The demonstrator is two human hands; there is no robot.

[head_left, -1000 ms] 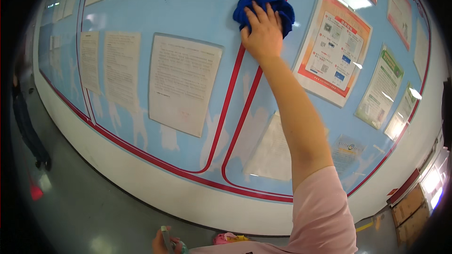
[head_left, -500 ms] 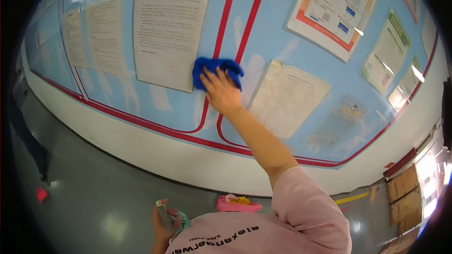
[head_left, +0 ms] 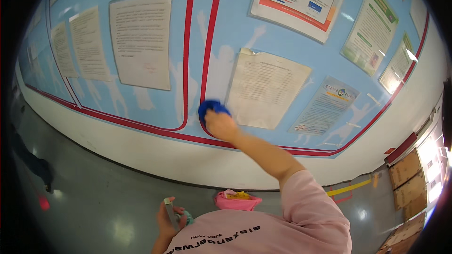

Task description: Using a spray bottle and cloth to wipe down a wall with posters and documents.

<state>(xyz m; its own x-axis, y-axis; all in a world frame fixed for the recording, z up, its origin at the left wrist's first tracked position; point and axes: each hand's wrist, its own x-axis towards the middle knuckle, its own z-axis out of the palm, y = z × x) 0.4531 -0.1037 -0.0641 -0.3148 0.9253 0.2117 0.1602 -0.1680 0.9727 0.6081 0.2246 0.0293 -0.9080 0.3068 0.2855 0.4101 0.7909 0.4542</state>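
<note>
The blue cloth (head_left: 210,104) is small, dark and bunched up. It is on the blue board (head_left: 235,28), low down, over the bend of a red stripe (head_left: 210,33). The right hand (head_left: 221,124) is clamped on the cloth and presses it flat, but some fingers are hidden. The left hand (head_left: 167,218) is well apart, down low, curled around a flat grey thing (head_left: 171,211). A pale green thing (head_left: 188,217) is just beside it.

To the right of the cloth, the edge of a cream sheet (head_left: 268,89) is near. To its left is another red stripe, so 2 stand side by side. Blue board with pale people shapes goes up between the stripe and the cream sheet. Below the board is white wall (head_left: 141,143), then grey floor (head_left: 103,174).

I count 1 cloth, 1 cream sheet, 1 blue sheet (head_left: 325,108), 1 orange poster (head_left: 292,11), 2 green-edged sheets (head_left: 370,30) and 1 pink bag (head_left: 238,203) on the floor.
</note>
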